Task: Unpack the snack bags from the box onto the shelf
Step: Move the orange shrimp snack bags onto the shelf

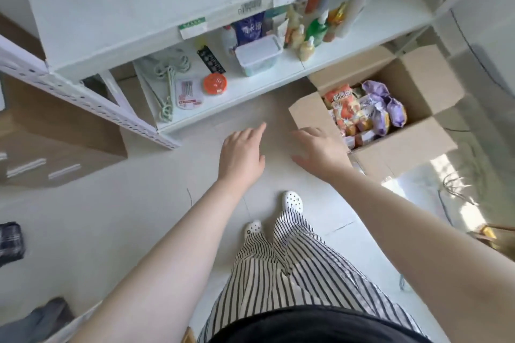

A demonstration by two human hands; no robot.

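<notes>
**Snack bags wait in the open box, both hands free**

Snack bags (365, 108), orange ones and purple ones, lie packed together in the open cardboard box (401, 145) on the floor, just beside the low end of the white shelf (250, 86). I judge that they are light, soft and a little slippery, with air inside, so they will crush and crackle if you squeeze hard. Take one by its upper sealed edge or around its middle, with a gentle hold, and lift it straight up so the neighbours do not come out with it.

Your left hand (242, 150) hangs over the bare floor in front of the shelf, fingers relaxed and pointing forward, holding nothing. Your right hand (320, 150) is near the closest flap of the box, fingers spread and holding nothing; whether it touches the flap I cannot tell. Both arms reach forward and down. The low shelf already carries a clear container (257, 54) and some bottles (312, 33).
</notes>
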